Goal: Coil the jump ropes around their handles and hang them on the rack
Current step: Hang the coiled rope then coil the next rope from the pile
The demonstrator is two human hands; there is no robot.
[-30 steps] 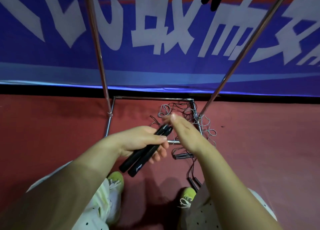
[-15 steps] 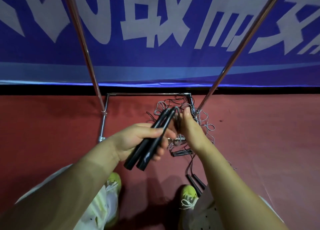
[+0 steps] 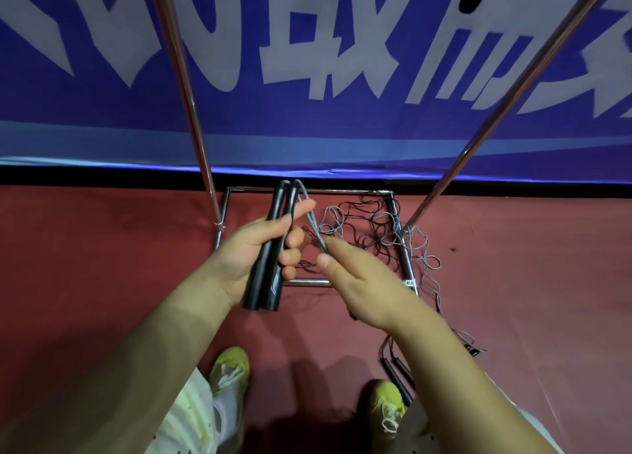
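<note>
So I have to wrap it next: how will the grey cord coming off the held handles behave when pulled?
The grey cord probably bends easily: it sags into loose loops on the floor. It looks light, since the right hand lifts it with a pinch. The tangled ropes may snag it.

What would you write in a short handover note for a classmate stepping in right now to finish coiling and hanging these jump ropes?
Left hand: grips the two black handles side by side, tops pointing up.
Right hand: pinches the grey cord just below where it leaves the handle tops.
Other ropes: a loose tangle on the floor inside the rack base; another pair of handles lies by the right shoe.
Done: handles gathered together. No wraps show on them yet.
Left: wind the cord around the handles, hang the bundle on the rack, then repeat with the floor ropes.
</note>
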